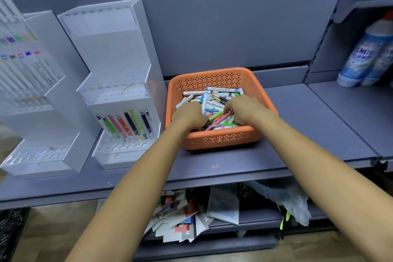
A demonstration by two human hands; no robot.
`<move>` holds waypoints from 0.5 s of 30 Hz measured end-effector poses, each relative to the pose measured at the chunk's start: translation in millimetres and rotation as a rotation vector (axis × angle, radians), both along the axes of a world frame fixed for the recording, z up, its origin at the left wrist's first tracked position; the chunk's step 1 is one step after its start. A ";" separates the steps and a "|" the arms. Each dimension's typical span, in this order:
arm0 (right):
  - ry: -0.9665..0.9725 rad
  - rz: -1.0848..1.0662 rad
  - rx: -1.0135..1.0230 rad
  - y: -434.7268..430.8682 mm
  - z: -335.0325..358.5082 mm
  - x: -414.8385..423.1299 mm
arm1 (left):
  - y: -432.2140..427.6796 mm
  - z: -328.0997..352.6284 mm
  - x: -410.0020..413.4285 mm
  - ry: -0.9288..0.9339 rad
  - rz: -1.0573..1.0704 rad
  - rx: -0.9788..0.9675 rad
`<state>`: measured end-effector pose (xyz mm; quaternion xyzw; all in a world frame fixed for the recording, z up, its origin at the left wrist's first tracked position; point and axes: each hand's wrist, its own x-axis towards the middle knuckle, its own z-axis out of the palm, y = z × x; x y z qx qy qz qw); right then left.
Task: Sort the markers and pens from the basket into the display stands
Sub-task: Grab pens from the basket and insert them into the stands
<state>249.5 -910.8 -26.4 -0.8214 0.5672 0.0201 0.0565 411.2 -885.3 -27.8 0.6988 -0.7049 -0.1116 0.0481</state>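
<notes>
An orange perforated basket [221,140] sits on the grey shelf, holding a loose pile of white markers and coloured pens [214,100]. Both my hands are down inside it. My left hand [188,114] is at the pile's left side with its fingers curled into the pens. My right hand [244,108] is at the right side, fingers curled round pens near a pink one [221,119]; the fingertips are hidden. Left of the basket is a white tiered display stand [119,83] with several coloured pens [125,123] upright in its lower row. A second stand [38,100] further left holds markers.
The grey shelf [297,130] runs right of the basket to a seam. Blue-and-white bottles [365,57] stand on the neighbouring shelf at far right. Paper packets and a plastic bag [202,215] lie on the lower shelf. A black crate [10,232] is at bottom left.
</notes>
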 end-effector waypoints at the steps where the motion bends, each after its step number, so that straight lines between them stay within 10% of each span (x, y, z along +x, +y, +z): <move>1: -0.014 -0.002 -0.013 0.3 0.1 0.0 | -1.1 0.2 0.6 0.087 0.031 -0.017; 7: -0.109 0.006 -0.135 -1.4 0.4 1.5 | 1.8 5.0 0.1 0.443 0.054 -0.297; 15: -0.419 0.044 -0.169 0.1 0.1 -1.8 | -3.2 -9.5 -1.7 0.155 -0.141 -0.214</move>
